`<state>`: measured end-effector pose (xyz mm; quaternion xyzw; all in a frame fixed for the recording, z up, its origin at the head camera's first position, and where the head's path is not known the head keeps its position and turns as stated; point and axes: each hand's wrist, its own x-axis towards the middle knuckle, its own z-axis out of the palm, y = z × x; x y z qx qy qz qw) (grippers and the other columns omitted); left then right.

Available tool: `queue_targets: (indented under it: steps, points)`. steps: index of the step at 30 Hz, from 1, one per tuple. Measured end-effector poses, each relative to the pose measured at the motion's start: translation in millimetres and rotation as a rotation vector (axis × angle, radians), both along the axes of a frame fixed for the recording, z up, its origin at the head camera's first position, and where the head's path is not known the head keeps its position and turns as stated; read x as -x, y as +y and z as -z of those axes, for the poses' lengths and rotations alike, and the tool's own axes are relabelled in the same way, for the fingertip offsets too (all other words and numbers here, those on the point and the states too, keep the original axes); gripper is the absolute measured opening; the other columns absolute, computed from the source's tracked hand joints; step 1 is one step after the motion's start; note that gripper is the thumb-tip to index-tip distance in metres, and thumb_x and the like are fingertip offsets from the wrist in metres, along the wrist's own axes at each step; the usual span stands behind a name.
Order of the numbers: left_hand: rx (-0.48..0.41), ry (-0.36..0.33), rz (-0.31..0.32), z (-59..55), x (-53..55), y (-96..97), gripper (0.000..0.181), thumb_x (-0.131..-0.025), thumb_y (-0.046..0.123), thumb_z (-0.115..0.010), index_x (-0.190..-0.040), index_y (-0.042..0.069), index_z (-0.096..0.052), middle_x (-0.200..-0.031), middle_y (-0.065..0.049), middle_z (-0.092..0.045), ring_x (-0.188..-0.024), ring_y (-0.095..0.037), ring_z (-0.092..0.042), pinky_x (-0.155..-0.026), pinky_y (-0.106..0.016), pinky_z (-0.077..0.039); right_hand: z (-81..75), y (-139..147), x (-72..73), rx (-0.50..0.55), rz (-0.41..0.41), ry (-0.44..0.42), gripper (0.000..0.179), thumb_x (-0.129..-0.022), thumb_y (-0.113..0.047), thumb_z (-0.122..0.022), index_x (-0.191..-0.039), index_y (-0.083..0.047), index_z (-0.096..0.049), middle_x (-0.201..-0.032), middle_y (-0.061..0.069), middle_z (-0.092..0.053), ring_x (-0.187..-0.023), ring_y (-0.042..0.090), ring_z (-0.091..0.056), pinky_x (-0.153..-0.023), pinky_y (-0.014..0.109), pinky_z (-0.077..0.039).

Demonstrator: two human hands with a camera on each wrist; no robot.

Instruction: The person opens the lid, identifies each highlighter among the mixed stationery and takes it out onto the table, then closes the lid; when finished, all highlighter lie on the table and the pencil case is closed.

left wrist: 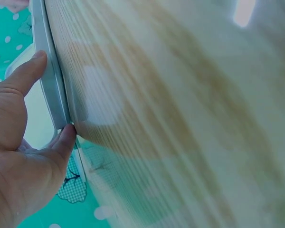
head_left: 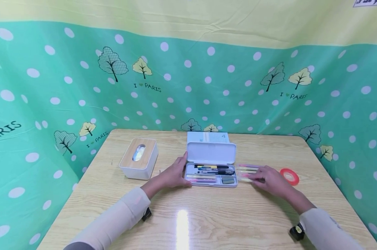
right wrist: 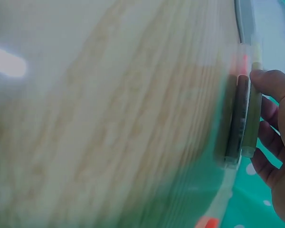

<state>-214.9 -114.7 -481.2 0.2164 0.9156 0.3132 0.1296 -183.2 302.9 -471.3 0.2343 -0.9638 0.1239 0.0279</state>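
A white pencil case [head_left: 211, 184] lies with its lid [head_left: 211, 152] raised. Inside are dark pens [head_left: 216, 172], pastel marker pens [head_left: 202, 178] and a grey eraser [head_left: 228, 180]. My left hand [head_left: 175, 172] grips the case's left end, thumb at the front corner and fingers toward the lid; in the left wrist view the thumb presses the case's side [left wrist: 51, 80]. To the right of the case, my right hand [head_left: 271, 179] pinches a yellowish marker pen [right wrist: 253, 114] between thumb and fingers. A darker marker pen [right wrist: 237, 118] lies beside it. More marker pens [head_left: 246, 167] lie under and behind this hand.
A tissue box [head_left: 136, 170] with a wooden top stands left of the case. A red tape roll [head_left: 289, 176] lies to the right of my right hand. Behind the lid is a pale blue box [head_left: 208, 136]. A green patterned curtain [head_left: 188, 86] hangs at the table's far edge.
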Motion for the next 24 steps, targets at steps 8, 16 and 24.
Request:
queue_targets:
  steps: [8, 16, 24]
  points:
    - [-0.001, 0.011, 0.004, -0.6, -0.5, 0.2, 0.137, -0.075, 0.041, -0.09, -0.164, 0.015, 0.01, -0.167, -0.02, -0.022, -0.149, -0.036, -0.037, -0.124, -0.046, -0.033, 3.1, 2.7, -1.2, -0.039, 0.002, 0.016, 0.027, -0.081, -0.024, -0.086, -0.107, -0.024, -0.082, -0.098, -0.006, -0.074, -0.09, 0.012, -0.059, -0.077, 0.032, -0.055]
    - [0.003, 0.011, 0.002, -1.2, -0.4, 0.4, 0.137, -0.075, 0.042, -0.09, -0.164, 0.014, 0.01, -0.166, -0.02, -0.023, -0.149, -0.036, -0.037, -0.124, -0.047, -0.033, 5.5, 3.6, -0.9, -0.031, 0.03, 0.021, 0.02, -0.082, -0.024, -0.086, -0.101, -0.023, -0.081, -0.105, -0.002, -0.077, -0.099, 0.02, -0.066, -0.089, 0.046, -0.059]
    - [0.001, 0.001, 0.002, -0.4, 0.1, 0.4, 0.137, -0.075, 0.041, -0.09, -0.164, 0.015, 0.01, -0.167, -0.019, -0.022, -0.15, -0.035, -0.036, -0.124, -0.046, -0.032, -1.9, -2.3, 1.6, -0.025, 0.052, -0.003, 0.018, -0.085, -0.023, -0.083, -0.103, -0.024, -0.08, -0.104, -0.004, -0.075, -0.097, 0.019, -0.065, -0.088, 0.046, -0.059]
